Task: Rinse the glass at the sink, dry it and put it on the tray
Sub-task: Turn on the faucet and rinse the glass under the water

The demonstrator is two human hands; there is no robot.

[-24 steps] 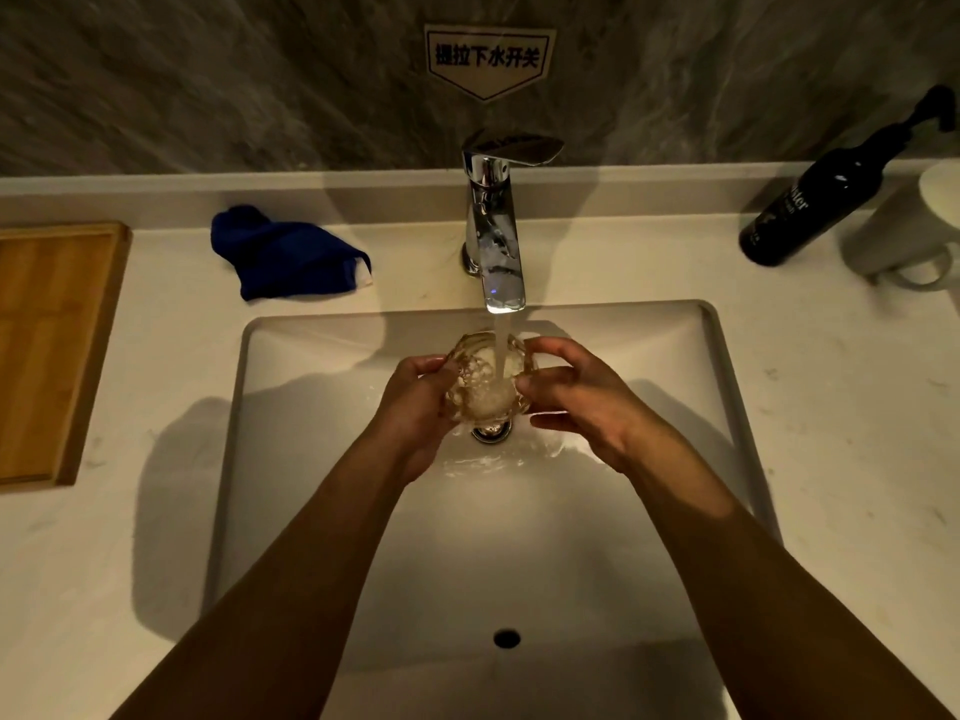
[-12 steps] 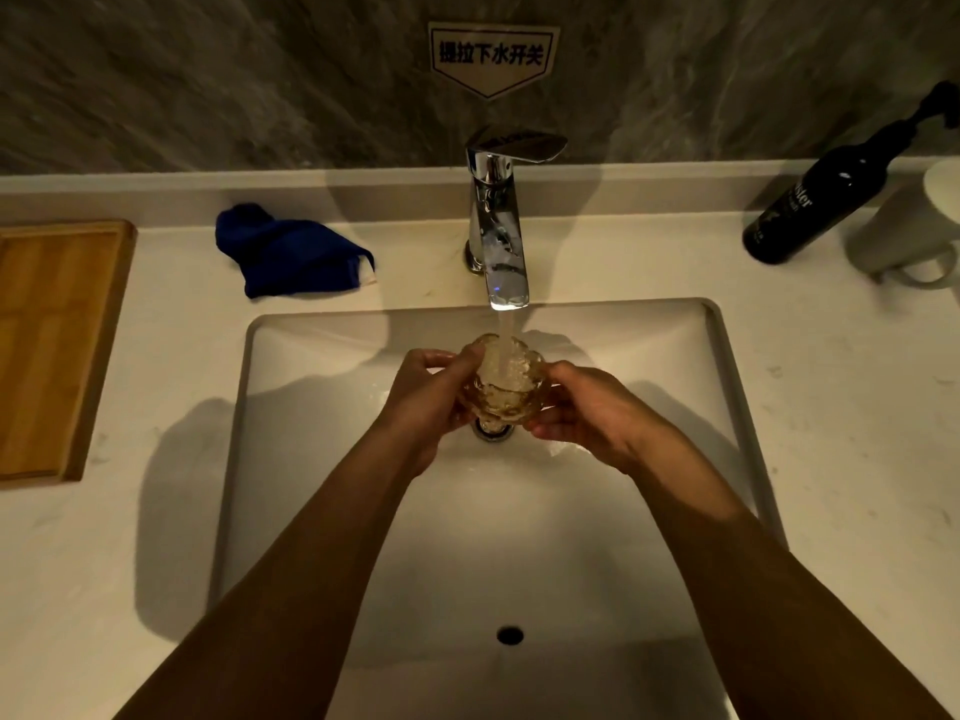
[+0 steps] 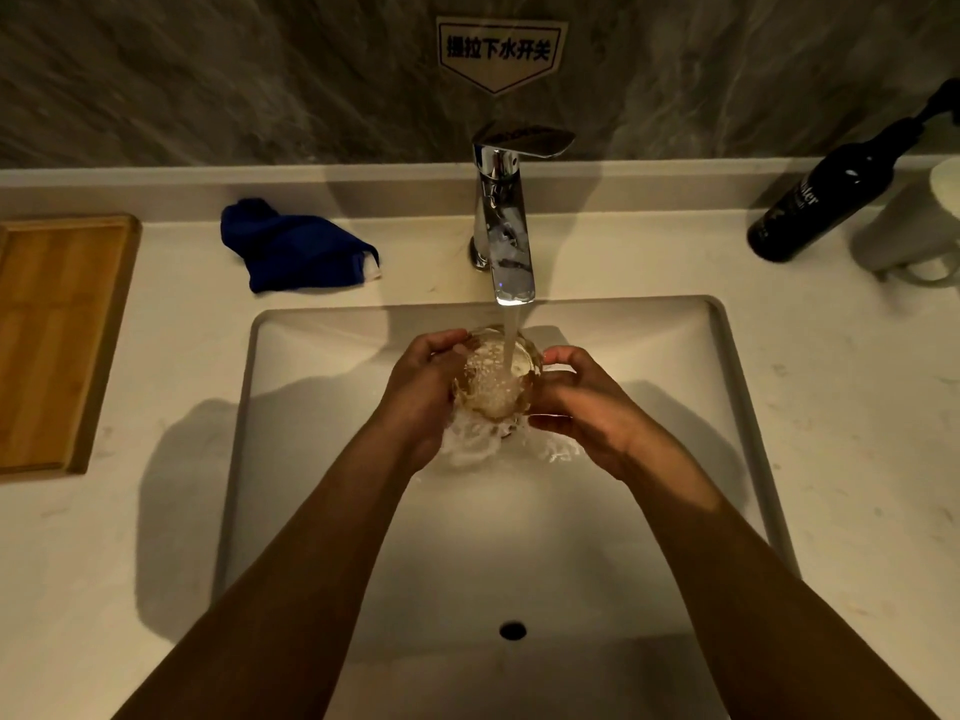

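Smooth white sink [image 3: 737,387] sits under a shiny metal tap [image 3: 506,236], where the left hand [image 3: 421,387] and right hand [image 3: 587,402] squeeze a round clear glass [image 3: 496,379] full of bubbly water.

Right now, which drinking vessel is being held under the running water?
The clear glass, held between both hands beneath the tap. The pale mug stands untouched at the counter's far right.

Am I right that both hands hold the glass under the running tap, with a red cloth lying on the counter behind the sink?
Not quite: the cloth is blue, as the head view shows. The rest holds: left hand and right hand hold the glass under the running tap.
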